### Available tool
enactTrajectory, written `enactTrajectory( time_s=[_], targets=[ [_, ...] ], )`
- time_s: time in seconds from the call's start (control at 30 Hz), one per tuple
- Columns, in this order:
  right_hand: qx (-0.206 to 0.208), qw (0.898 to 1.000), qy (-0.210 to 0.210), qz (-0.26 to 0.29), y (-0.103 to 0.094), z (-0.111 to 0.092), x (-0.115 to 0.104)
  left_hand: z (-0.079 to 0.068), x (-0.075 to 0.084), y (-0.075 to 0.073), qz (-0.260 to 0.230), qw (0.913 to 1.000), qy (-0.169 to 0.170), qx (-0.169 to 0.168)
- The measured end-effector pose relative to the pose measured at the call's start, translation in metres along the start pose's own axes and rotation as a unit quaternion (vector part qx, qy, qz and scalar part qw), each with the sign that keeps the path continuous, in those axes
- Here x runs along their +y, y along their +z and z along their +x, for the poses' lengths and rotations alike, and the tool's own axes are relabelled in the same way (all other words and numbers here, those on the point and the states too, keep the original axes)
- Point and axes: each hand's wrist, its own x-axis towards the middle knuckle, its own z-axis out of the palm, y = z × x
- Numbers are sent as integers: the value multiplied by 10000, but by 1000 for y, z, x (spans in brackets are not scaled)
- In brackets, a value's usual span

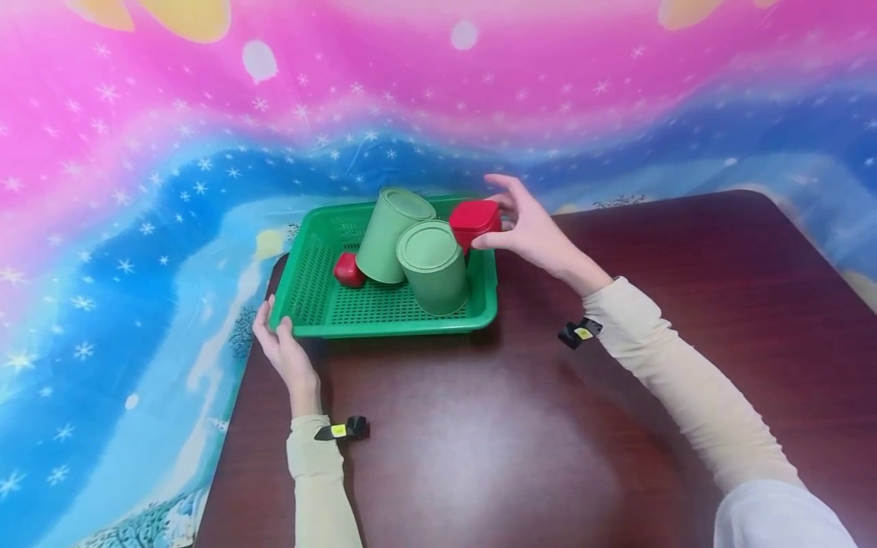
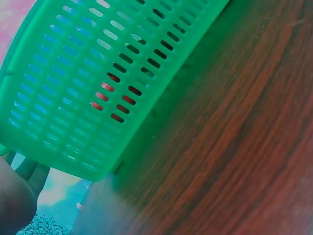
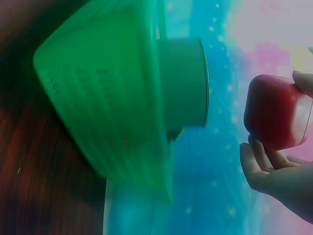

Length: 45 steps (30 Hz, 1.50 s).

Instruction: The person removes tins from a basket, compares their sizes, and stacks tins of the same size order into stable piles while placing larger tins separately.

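Grn basket (image 1: 298,257) has room front-L, nearside of red block (image 1: 349,270); cans (image 1: 433,268) obstruct ctr & R.

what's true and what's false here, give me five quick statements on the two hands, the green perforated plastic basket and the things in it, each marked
1. The right hand holds a red rounded-square container. True.
2. The left hand holds one of the cans. False: it is at the near left corner of the green perforated plastic basket.
3. Two pale green cylindrical cans are inside the basket. True.
4. A red rounded block lies to the right of both cans. False: it is to their left, inside the basket.
5. The red container sits on the basket's floor. False: it is held up, above the rim.
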Motion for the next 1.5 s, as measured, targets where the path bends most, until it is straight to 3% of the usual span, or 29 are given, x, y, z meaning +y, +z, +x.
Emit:
enactTrajectory(
  time_s=[0.37,0.73,1.23,1.5],
  targets=[
    [492,9986,168,-13,-47,-18,28,-2,3,-5,110,9998,-97,110],
    [1014,9944,289,97,-77,-32,51,-3,3,-10,198,9997,-39,114],
    [1205,9868,765,-768,-107,-47,96,-5,1,-7,359,9993,-78,69],
    [970,9837,1310,-758,-123,-54,122,-5,-1,-1,348,9993,-97,-48]
  ],
)
